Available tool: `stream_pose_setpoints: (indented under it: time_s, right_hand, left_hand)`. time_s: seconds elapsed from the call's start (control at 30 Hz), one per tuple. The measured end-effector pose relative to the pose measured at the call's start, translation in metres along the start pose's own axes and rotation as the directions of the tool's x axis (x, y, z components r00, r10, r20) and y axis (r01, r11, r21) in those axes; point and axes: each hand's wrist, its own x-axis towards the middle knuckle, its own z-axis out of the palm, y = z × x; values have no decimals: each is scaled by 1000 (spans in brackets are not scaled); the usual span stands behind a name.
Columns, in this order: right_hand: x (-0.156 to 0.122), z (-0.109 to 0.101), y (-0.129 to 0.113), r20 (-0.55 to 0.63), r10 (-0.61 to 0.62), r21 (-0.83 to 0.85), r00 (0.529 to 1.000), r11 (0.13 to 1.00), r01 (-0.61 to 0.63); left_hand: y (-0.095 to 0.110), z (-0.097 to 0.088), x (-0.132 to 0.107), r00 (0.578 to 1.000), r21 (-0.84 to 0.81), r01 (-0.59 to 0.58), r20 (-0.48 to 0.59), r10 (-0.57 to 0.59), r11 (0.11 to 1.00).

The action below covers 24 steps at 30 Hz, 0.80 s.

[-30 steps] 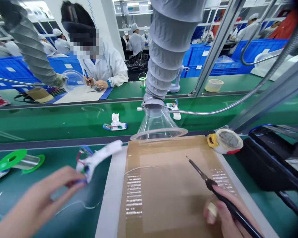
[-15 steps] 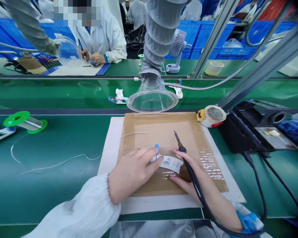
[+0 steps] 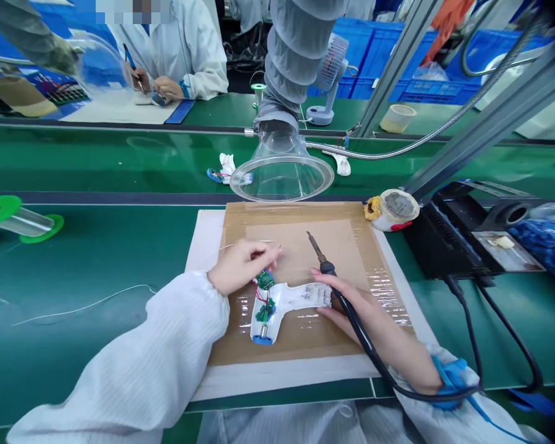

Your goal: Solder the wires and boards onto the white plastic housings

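Observation:
My left hand [image 3: 245,264] is over the upper left of the cardboard, fingers curled together beside a thin solder wire [image 3: 226,247]; whether they pinch anything is hidden. Just below it lies a white plastic housing [image 3: 300,297], shaped like a handled device shell, with a green circuit board [image 3: 265,280], red wires and a blue round end [image 3: 262,340]. My right hand [image 3: 365,308] is closed around a soldering iron [image 3: 346,302], tip pointing up and left, above the board. Its thumb and fingertips are at the housing's handle end.
A cardboard work mat [image 3: 231,348] lies on the green table. At left stands a solder spool [image 3: 32,223]. A clear fume hood [image 3: 282,179] hangs overhead. At right are a black soldering station [image 3: 444,246] and a tape roll [image 3: 398,209]. Across the bench, a person [image 3: 166,61] works.
My left hand has moved off the housing, up and left toward the solder wire. The housing has turned over, showing its circuit boards and wires. My right hand still holds the soldering iron.

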Motion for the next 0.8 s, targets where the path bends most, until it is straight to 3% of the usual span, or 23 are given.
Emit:
stream_pose_setpoints:
  time_s: [0.13,0.23,0.33,0.43,0.53,0.6,0.67,0.8]
  right_hand:
    - [9,-2,4,10,14,18,1000,1000,-14]
    - [11,2,7,-42,4,25,999,1000,-3]
    - [8,5,7,-231,-12,16,973,1000,16]
    - [2,6,6,-483,19,60,876,998,11]
    - [-3,6,3,-708,-11,63,706,995,78]
    - [-5,7,-2,-784,-40,30,619,994,103]
    - [-6,9,-7,-780,-45,18,624,995,95]
    - [-10,11,-12,-685,-38,-3,728,999,50]
  left_hand:
    - [-15,-1,-10,952,230,84,-305,-10,969]
    - [-26,-5,-15,935,370,68,-348,71,926]
    - [-21,-5,-20,929,297,19,-359,93,955]
    - [-2,0,-28,903,169,-114,-394,173,979]
    - [15,9,-34,891,138,-265,-344,297,954]
    - [19,15,-36,887,168,-320,-293,357,932]
    - [18,19,-36,885,193,-342,-265,384,920]
    - [13,24,-34,882,234,-341,-256,396,910]
